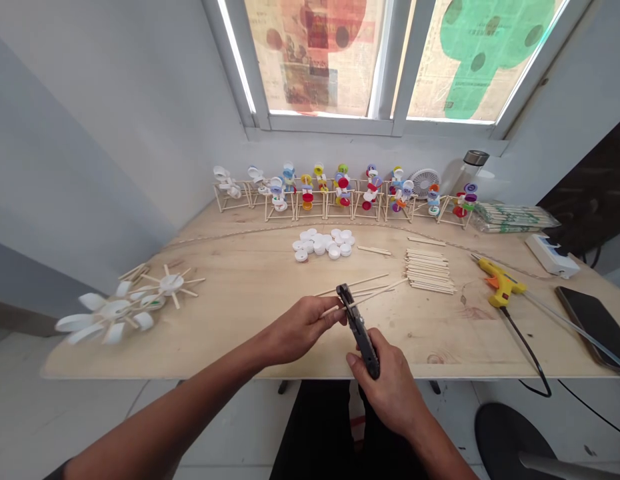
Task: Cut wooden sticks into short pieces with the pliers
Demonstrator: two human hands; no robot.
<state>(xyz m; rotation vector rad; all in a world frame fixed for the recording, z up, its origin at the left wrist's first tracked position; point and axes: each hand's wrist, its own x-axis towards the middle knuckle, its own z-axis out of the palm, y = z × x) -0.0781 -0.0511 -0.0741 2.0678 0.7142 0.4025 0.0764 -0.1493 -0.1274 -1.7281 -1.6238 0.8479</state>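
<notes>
crossing the head of black pliers (359, 328), a thin wooden stick (373, 296) is pinched by the left hand (297, 328); the pliers are clasped in the right hand (394, 381). beyond the fingertips, white caps (320, 248) are clustered; to the fingers' right, cut sticks (429, 272) are laid in a stack, then a yellow glue gun (505, 283).

Tool (360, 331) dark grey; sticks (429, 270) pale tan; caps (319, 247) white; glue gun (505, 283) yellow.

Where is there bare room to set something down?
The bare tabletop between the spoked stick wheel and white bottle caps; also the front stretch between the right hand and yellow glue gun. Crowded: the back, lined with bottle-cap wheels, and around the white-paddled wheel.
</notes>
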